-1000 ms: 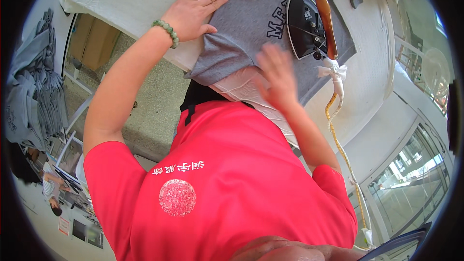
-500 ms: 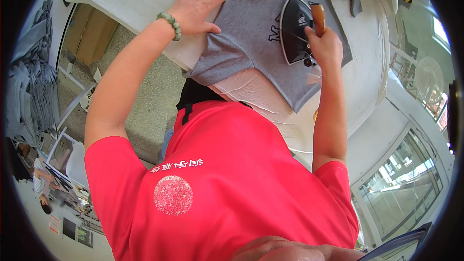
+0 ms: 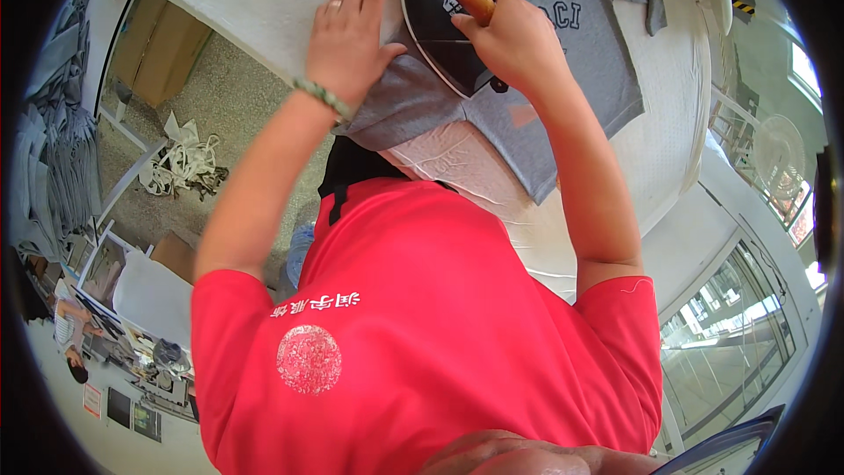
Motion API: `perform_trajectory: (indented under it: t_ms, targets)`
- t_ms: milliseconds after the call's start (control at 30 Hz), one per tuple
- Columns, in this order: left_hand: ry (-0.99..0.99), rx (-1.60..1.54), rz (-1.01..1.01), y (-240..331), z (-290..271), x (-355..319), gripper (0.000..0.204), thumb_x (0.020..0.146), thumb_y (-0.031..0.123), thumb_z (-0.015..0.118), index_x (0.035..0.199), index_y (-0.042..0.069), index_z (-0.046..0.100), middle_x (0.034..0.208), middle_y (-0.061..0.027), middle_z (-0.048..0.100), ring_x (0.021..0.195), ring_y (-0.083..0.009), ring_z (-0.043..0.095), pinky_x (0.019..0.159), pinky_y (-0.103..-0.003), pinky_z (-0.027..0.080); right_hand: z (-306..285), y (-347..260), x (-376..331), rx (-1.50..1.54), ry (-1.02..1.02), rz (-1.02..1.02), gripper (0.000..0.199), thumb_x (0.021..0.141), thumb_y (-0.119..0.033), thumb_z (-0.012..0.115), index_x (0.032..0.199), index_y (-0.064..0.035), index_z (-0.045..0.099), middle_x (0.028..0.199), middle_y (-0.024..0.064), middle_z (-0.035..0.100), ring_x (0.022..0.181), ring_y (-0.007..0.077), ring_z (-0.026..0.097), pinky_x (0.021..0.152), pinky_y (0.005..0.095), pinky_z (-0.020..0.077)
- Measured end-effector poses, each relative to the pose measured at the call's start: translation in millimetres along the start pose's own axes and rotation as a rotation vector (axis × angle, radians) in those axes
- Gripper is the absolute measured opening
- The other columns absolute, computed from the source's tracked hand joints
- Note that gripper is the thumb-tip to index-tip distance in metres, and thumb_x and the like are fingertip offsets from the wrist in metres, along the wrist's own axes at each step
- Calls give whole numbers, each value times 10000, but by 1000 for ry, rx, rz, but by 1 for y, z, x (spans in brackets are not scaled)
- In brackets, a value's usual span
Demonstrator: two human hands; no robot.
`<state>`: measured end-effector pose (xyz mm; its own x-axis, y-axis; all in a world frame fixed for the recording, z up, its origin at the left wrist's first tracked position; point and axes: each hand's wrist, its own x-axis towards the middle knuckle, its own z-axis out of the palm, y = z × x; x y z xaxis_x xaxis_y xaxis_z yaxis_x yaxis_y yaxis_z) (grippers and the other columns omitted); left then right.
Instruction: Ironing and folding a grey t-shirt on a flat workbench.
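Observation:
A grey sweatshirt with dark printed lettering lies spread on the white padded ironing table. My right hand is closed around the wooden handle of a black iron. The iron rests over the left part of the sweatshirt and covers some of the cloth. Just left of the iron is my left hand, slightly blurred, its fingers stretched out and the thumb apart. It holds nothing and is near the sweatshirt's left edge; whether it touches the cloth I cannot tell.
Grey garments hang in a stack at the far left. On the floor are a cardboard box and a heap of white strips. Another person is at the lower left. A standing fan is at the right.
The iron has slid left across the sweatshirt in my right hand, baring the print. My left hand has drawn back slightly left, its fingers now pointing up and away.

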<state>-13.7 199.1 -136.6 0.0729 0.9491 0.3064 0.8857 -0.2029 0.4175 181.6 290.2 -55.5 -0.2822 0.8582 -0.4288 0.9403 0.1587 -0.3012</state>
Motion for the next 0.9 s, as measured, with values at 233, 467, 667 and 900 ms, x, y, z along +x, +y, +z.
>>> perform_trajectory:
  t_ms: [233,467,667,900]
  targets:
    - [-236,-218,-710,64,-11,-83,465,878,346,789,1210,82,598,910,-108,683,854,-320,675,734,-433,530,-4,3,24,-51,-209,-290,328,949,-312,688,1107,-24,683,929,248,728,904,457,695,787,522,536]
    - [-85,-521,-728,62,-31,-163,282,987,328,694,951,49,668,755,-116,655,702,-314,656,630,-420,495,-27,-45,7,-267,-410,-471,193,894,-176,637,973,-24,724,972,223,735,893,413,723,767,497,571]
    - [-280,-522,-961,66,-38,-160,253,1002,289,687,985,37,666,840,-119,680,749,-249,650,672,-370,493,-4,0,-12,-180,-285,-375,303,957,-268,671,1143,-29,651,928,240,724,904,455,690,789,530,541]
    - [-143,-322,-638,53,-30,-142,258,993,288,701,1053,39,675,958,-105,727,754,-239,682,683,-367,523,2,113,-121,-205,-349,-55,458,916,-255,690,1329,-89,583,963,230,734,919,457,692,772,542,542]
